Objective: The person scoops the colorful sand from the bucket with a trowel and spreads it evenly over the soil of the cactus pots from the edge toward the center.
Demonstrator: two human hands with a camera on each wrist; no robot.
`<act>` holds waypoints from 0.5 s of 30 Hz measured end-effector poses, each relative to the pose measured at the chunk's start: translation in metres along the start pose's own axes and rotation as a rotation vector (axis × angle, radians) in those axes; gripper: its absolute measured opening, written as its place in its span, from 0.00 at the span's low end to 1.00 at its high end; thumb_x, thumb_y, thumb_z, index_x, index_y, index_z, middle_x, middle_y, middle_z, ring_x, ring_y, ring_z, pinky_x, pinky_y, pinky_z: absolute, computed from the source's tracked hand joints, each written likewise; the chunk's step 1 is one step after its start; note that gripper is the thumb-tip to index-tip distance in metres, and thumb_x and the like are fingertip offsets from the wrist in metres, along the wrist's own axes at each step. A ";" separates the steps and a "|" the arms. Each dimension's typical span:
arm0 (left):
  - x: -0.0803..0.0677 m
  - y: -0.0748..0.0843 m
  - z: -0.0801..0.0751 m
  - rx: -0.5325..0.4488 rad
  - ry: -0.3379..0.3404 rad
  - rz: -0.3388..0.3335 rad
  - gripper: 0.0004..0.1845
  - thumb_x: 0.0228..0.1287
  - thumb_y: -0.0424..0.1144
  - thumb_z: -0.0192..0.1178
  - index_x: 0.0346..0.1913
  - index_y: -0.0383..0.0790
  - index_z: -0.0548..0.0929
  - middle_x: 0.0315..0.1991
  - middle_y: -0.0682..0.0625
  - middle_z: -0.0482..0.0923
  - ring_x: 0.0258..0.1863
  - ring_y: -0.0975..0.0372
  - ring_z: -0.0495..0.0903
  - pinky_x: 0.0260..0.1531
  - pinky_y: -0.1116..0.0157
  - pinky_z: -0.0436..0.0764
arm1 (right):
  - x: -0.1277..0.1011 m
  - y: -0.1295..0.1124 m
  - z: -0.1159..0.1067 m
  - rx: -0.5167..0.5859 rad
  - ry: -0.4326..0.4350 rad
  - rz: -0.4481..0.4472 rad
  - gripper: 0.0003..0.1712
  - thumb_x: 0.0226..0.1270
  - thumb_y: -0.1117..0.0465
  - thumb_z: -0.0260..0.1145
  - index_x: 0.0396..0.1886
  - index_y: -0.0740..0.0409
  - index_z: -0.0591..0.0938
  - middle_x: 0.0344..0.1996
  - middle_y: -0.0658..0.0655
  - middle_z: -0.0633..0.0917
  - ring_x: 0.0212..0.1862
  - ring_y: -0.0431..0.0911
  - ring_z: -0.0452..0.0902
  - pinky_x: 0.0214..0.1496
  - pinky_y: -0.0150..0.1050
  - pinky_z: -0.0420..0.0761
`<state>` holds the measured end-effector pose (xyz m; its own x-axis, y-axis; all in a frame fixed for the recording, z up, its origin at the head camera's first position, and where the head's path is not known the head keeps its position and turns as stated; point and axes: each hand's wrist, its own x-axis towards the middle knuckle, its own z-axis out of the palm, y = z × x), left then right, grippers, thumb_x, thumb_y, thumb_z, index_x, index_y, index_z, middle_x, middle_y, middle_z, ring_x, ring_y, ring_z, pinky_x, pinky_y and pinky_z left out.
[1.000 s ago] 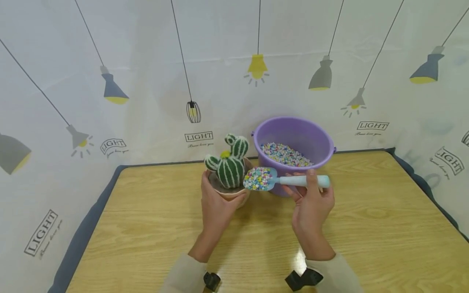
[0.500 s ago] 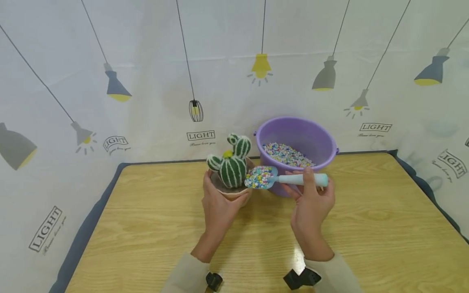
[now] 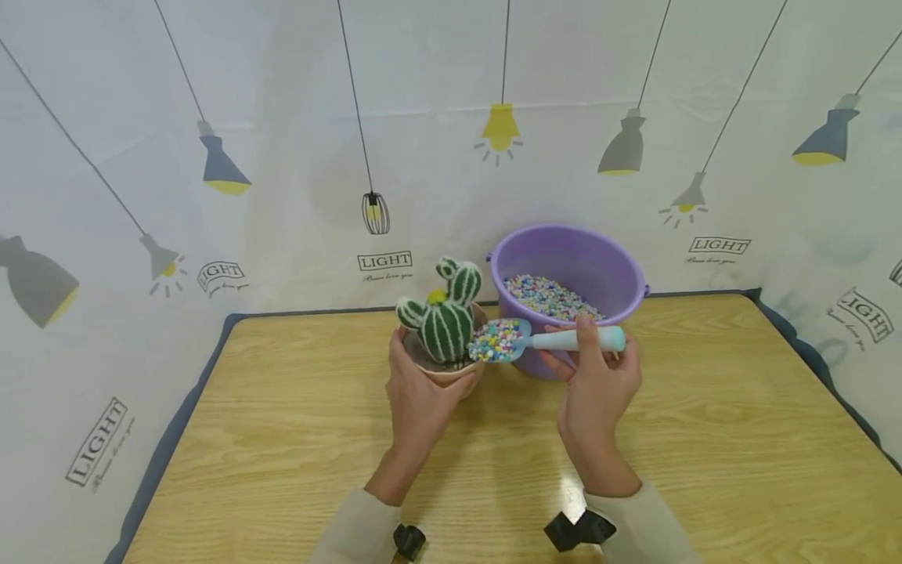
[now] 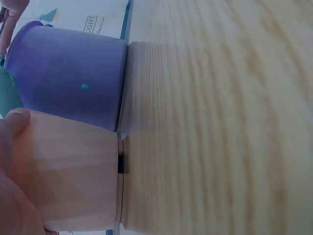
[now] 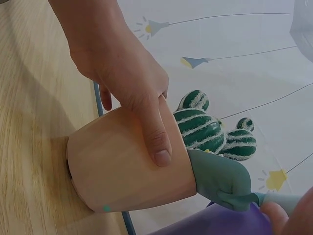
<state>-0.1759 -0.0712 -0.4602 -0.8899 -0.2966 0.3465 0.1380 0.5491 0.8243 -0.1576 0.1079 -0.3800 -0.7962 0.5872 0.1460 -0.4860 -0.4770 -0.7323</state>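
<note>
A green knitted cactus (image 3: 442,315) with white stripes stands in a pale pink pot (image 3: 442,374) on the wooden table (image 3: 296,439). My left hand (image 3: 421,398) grips the pot's near side, thumb and fingers wrapped round it; the pot (image 5: 129,166) and cactus (image 5: 210,128) show in the right wrist view too. My right hand (image 3: 595,384) pinches the handle of a light blue scoop (image 3: 543,339) loaded with coloured gravel (image 3: 496,340). The scoop's blade sits at the pot's right rim, beside the cactus. In the left wrist view the pot (image 4: 73,178) fills the lower left.
A purple bucket (image 3: 567,274) holding more coloured gravel (image 3: 548,296) stands just behind the scoop, touching the pot's right side. A lamp-printed backdrop (image 3: 282,141) walls the table's back and sides. Bare tabletop lies to the left, right and front.
The loaded scoop has moved a little left and up, from just right of the pot to its rim by the cactus. My left hand keeps its hold.
</note>
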 end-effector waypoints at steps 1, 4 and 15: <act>0.000 0.000 0.000 0.000 -0.001 0.001 0.65 0.35 0.60 0.79 0.75 0.46 0.51 0.68 0.44 0.63 0.64 0.50 0.68 0.60 0.48 0.73 | 0.000 0.000 0.000 0.001 0.000 0.000 0.22 0.63 0.62 0.70 0.46 0.72 0.72 0.30 0.66 0.85 0.32 0.56 0.87 0.29 0.48 0.84; 0.001 -0.001 -0.002 0.004 -0.018 -0.006 0.65 0.35 0.60 0.79 0.75 0.45 0.51 0.68 0.44 0.64 0.64 0.50 0.69 0.60 0.48 0.73 | 0.001 0.000 0.001 0.002 0.000 -0.001 0.22 0.63 0.62 0.70 0.46 0.72 0.72 0.30 0.67 0.85 0.31 0.56 0.87 0.30 0.49 0.84; 0.005 -0.005 -0.009 0.013 -0.082 -0.004 0.66 0.34 0.61 0.79 0.75 0.48 0.50 0.69 0.46 0.62 0.65 0.49 0.68 0.62 0.47 0.70 | 0.002 -0.004 0.002 -0.015 -0.011 -0.022 0.18 0.62 0.62 0.70 0.43 0.70 0.74 0.29 0.66 0.85 0.30 0.56 0.87 0.28 0.47 0.84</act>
<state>-0.1773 -0.0831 -0.4584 -0.9232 -0.2342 0.3047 0.1287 0.5586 0.8194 -0.1576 0.1098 -0.3756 -0.7890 0.5906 0.1695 -0.4982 -0.4536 -0.7389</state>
